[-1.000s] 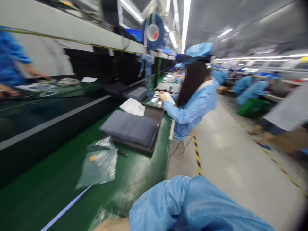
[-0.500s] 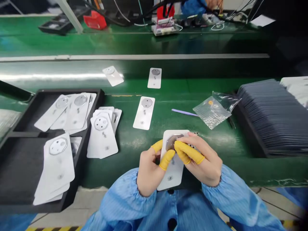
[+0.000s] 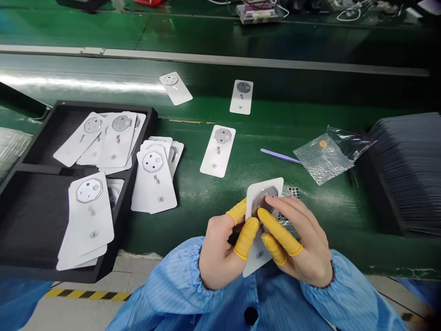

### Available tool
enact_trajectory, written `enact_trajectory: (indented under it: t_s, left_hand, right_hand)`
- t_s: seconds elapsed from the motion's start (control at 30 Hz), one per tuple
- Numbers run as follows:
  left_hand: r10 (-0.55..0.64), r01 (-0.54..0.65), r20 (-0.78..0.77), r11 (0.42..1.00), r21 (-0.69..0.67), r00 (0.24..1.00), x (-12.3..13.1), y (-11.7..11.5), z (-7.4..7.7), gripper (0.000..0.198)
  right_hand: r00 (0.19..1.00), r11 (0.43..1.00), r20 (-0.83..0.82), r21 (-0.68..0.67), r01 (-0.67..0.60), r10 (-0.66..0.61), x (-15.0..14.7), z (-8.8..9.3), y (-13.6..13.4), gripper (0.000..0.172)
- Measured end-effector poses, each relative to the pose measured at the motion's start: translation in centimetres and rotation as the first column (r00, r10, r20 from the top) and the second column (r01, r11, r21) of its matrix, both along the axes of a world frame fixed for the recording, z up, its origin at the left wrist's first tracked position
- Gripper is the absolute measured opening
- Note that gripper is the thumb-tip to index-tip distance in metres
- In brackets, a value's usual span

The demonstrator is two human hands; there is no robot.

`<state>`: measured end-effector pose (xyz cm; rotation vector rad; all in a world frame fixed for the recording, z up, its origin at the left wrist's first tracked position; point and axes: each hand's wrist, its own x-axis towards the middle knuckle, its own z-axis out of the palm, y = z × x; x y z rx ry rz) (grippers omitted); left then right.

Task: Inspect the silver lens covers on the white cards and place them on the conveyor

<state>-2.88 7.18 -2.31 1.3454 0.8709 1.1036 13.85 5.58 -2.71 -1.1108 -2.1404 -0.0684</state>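
Observation:
My left hand [image 3: 223,250], with yellow finger cots on thumb and index finger, grips a white panel [image 3: 253,269] by its left edge. The panel is tilted and bears a grey octagonal disc [image 3: 262,197] near its top, with small printed marks below. My right hand [image 3: 299,246] has yellow cots on two fingers. Its fingers are stretched out and apart, with the tips at the disc; part of the panel is hidden behind them. Just beyond the right hand lies a clear sheet with rows of small black dots [image 3: 294,193], partly covered by it.
Several similar panels [image 3: 217,154] lie on the green bench [image 3: 193,220] and in a black divided tray [image 3: 31,220] at left. Purple tweezers [image 3: 280,155] lie beside a clear bubble bag [image 3: 317,163]. A black bin [image 3: 375,197] at right holds a dense row of dark sheets [image 3: 409,170].
The view has tipped down and shifted left. My right-hand fingers have spread from their pinch at the disc, and the panel is turned more on edge. More of the dotted sheet shows.

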Motion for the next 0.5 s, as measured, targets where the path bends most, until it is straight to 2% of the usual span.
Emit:
enact_trajectory:
  t_s: [0.17, 0.3, 0.5]
  left_hand:
    - [0.049, -0.038, -0.101, 0.993, 0.108, 0.994, 0.0, 0.1, 0.1, 0.032]
    - [0.039, -0.02, -0.187, 0.995, 0.101, 0.982, 0.1, -0.1, -0.1, 0.022]
    - [0.186, -0.145, -0.278, 0.976, 0.159, 0.943, 0.2, -0.6, -0.8, 0.015]
  right_hand:
    - [0.998, 0.998, -0.017, 0.017, 0.06, -0.059, -0.6, -0.3, 0.2, 0.021]
    - [0.998, 0.998, -0.012, 0.022, 0.06, -0.06, -0.7, -0.6, 0.0, 0.022]
    - [1.0, 0.999, 0.004, -0.046, 0.016, -0.015, -1.0, -1.1, -0.1, 0.034]
